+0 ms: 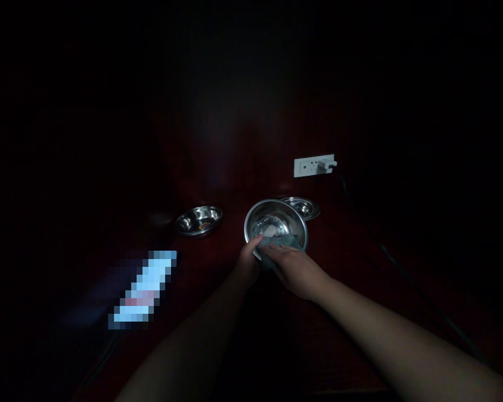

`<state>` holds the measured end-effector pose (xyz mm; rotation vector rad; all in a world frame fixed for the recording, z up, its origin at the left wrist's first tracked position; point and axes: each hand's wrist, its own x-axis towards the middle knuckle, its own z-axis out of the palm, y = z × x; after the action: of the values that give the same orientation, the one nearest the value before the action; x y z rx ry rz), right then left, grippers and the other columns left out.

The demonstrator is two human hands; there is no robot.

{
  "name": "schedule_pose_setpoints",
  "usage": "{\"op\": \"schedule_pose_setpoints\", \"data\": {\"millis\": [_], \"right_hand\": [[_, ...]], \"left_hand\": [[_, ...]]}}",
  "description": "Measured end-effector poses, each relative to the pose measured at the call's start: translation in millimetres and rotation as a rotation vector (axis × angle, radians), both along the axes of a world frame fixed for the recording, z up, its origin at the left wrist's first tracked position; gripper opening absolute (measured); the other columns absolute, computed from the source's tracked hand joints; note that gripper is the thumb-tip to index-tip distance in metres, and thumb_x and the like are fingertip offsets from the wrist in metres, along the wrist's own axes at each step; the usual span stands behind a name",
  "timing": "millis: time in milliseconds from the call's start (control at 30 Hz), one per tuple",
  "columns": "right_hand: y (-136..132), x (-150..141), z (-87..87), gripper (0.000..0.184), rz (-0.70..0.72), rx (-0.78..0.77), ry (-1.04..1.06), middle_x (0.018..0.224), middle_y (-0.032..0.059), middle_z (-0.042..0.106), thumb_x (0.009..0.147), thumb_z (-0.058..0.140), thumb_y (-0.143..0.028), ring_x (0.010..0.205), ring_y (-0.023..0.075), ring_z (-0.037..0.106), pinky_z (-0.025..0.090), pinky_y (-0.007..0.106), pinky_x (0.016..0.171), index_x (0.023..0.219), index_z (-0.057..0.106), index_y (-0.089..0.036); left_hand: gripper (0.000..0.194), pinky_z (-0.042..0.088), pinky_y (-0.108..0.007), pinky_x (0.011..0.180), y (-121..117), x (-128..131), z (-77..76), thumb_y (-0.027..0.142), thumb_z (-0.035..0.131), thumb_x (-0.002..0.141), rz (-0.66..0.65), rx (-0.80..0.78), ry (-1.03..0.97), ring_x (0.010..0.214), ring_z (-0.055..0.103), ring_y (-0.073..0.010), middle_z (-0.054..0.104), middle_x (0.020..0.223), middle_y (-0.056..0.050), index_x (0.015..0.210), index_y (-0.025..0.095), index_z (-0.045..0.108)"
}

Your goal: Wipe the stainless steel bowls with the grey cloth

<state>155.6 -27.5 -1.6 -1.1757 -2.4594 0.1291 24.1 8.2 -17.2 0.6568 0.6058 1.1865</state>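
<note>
A shiny metal bowl [276,209] is tilted toward me above the dark red table. My left hand [249,259] grips its near left rim, the thumb over the edge and the other fingers hidden behind the bowl. A grey-green cloth [291,242] lies over the near side of the rim and into the bowl. My right hand [295,267] is closed over this cloth, pressing it against the bowl's near inner side; part of the cloth hangs below the fingers.
A shallow metal bowl [199,220] stands to the left. Behind the held bowl lies a metal lid or plate [304,207]. A white socket panel [310,166] holds a plug, with a cable trailing right. A blurred, lit screen [146,287] is at the left. The surroundings are very dark.
</note>
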Motion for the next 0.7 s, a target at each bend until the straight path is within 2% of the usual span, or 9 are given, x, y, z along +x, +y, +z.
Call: {"op": "schedule_pose_setpoints", "data": {"millis": [233, 367, 700], "right_hand": [[3.4, 0.7, -5.8, 0.058, 0.031, -0.006, 0.053, 0.136, 0.0134, 0.047, 0.080, 0.046, -0.011, 0.129, 0.0232, 0.041, 0.035, 0.041, 0.107, 0.137, 0.036, -0.014], [4.5, 0.9, -8.0, 0.058, 0.055, -0.009, 0.098, 0.139, 0.0127, 0.044, 0.080, 0.046, -0.011, 0.129, 0.0226, 0.041, 0.035, 0.043, 0.106, 0.137, 0.035, -0.016], [8.4, -0.3, -8.1, 0.056, 0.075, -0.014, 0.116, 0.137, 0.0150, 0.046, 0.081, 0.050, -0.017, 0.129, 0.0248, 0.041, 0.035, 0.042, 0.106, 0.135, 0.039, -0.013]], "left_hand": [[0.029, 0.042, -0.035, 0.094, 0.1, 2.1, -1.3, 0.027, 0.065, 0.066, 0.061, 0.038, 0.016, 0.097, 0.063, -0.0255, 0.071, 0.086, -0.007, 0.090, 0.011, 0.066], [0.032, 0.042, -0.035, 0.093, -1.2, 1.9, -1.0, 0.026, 0.066, 0.064, 0.050, 0.060, 0.031, 0.097, 0.062, -0.0255, 0.070, 0.087, -0.007, 0.093, 0.012, 0.065], [0.022, 0.044, -0.033, 0.086, 3.5, -0.5, -5.3, 0.029, 0.058, 0.064, 0.060, 0.039, 0.084, 0.089, 0.063, -0.0245, 0.068, 0.072, -0.007, 0.074, 0.010, 0.065]]}}
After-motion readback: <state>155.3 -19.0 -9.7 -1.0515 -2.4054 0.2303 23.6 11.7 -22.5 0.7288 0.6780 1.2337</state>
